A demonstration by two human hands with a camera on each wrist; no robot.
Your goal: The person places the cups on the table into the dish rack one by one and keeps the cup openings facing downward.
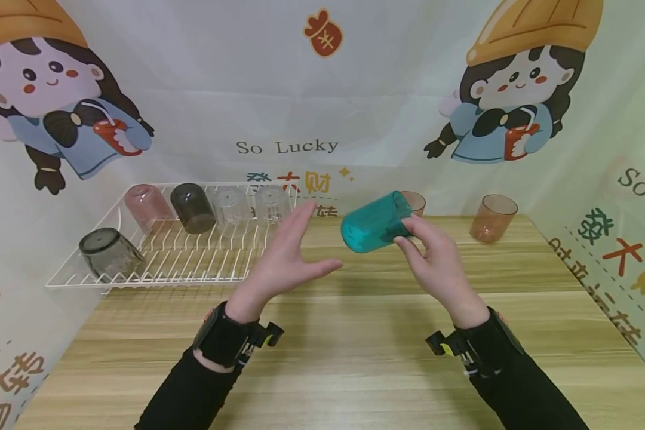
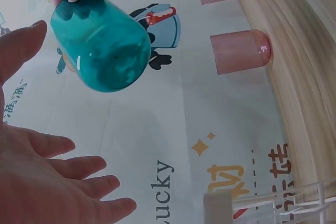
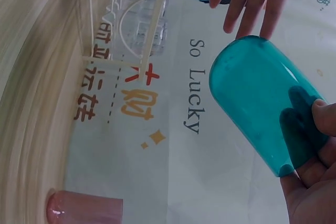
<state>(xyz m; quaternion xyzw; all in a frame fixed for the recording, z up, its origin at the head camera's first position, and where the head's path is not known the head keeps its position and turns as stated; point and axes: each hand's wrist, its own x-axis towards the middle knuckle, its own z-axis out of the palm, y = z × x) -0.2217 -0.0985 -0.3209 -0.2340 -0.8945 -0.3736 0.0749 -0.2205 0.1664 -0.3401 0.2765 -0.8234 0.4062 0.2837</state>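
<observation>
Right hand (image 1: pixel 435 263) pinches teal cup (image 1: pixel 373 224) at the rim end. Cup tilted, off the table (image 1: pixel 355 364), body running out to the grip's 10 o'clock, base facing left hand (image 1: pixel 285 257). Left hand: fingers extended, thumb out, cup at its 2 o'clock, gap between. Rack (image 1: pixel 193 279) at left hand's 9.

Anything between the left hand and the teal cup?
Nothing: the head view shows a bare gap between left hand and teal cup, only table and backdrop visible behind it.
</observation>
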